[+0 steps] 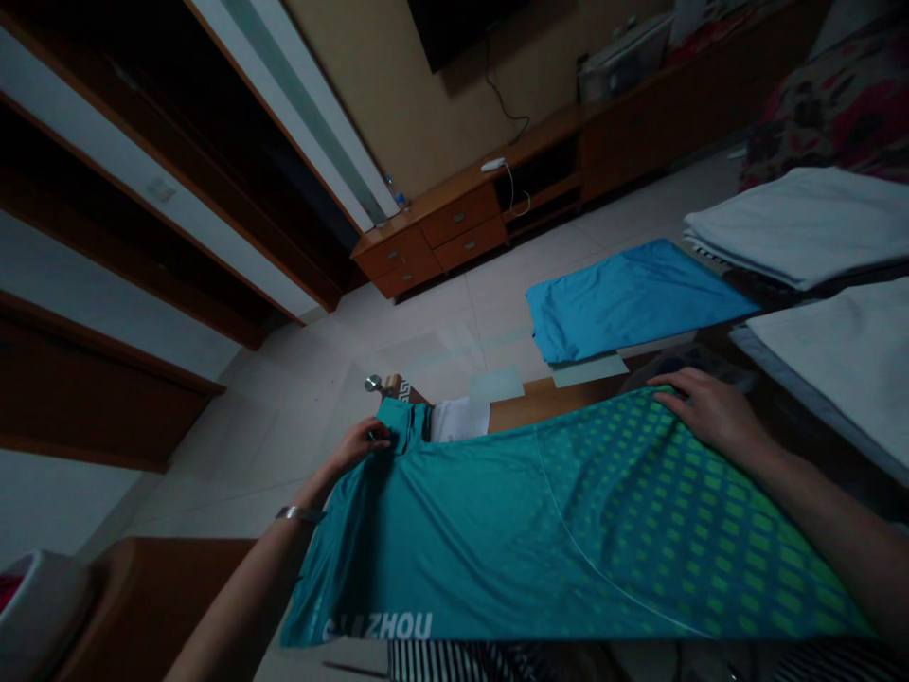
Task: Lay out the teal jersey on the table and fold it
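A teal sports shirt [497, 530] with a green dotted pattern and white lettering lies spread across a wooden table [540, 403] in front of me. My left hand [362, 443], with a metal bracelet on the wrist, pinches the shirt's edge near the collar at the far left. My right hand [710, 409] rests flat, palm down, on the patterned part at the far right edge of the shirt.
A folded blue garment [625, 298] lies beyond the shirt. Folded white and grey cloths [802, 223] and another pale cloth [845, 355] lie at the right. A low wooden cabinet [454, 232] runs along the far wall. Tiled floor lies to the left.
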`<act>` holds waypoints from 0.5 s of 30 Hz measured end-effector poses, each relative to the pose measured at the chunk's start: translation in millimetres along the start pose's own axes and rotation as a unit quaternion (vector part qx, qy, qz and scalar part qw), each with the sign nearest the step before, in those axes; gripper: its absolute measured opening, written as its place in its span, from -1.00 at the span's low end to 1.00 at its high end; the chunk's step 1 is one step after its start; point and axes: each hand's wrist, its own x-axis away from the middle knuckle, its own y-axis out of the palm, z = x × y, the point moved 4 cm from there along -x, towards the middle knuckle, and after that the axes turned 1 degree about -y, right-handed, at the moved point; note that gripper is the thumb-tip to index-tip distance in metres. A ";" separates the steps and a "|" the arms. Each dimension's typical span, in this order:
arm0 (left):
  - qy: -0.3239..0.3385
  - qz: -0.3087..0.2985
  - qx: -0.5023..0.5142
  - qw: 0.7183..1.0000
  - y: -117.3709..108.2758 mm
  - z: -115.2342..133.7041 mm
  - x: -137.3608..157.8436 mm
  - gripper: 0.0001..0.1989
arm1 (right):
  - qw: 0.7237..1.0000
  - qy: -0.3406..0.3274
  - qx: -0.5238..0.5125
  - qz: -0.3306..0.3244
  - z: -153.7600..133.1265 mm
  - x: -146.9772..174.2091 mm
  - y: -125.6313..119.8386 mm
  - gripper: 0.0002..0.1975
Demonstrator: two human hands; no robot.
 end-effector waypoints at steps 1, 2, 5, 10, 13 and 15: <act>0.027 -0.021 0.008 0.999 9.1 4.3 8.2 -0.76 | 1.000 0.002 -0.001 -0.001 0.5 0.0 0.3 -0.71; 0.048 -0.031 0.013 0.998 17.1 7.6 14.6 -0.76 | 1.000 0.004 -0.002 -0.001 1.1 0.1 0.6 -0.71; 0.051 -0.007 0.024 0.998 29.5 8.9 20.9 -0.80 | 1.000 0.006 0.003 0.001 2.9 0.6 1.8 -0.70; -0.019 0.046 0.061 0.997 13.1 -6.9 -1.4 -0.77 | 1.000 0.000 0.015 0.006 4.8 1.3 3.8 -0.68; -0.057 0.090 0.062 0.992 -7.0 -18.7 -24.3 -0.73 | 1.000 -0.013 0.008 0.012 3.5 1.0 3.4 -0.67; -0.086 0.113 0.060 0.988 -16.8 -25.3 -39.3 -0.74 | 1.000 -0.018 0.001 0.015 1.8 0.6 2.1 -0.67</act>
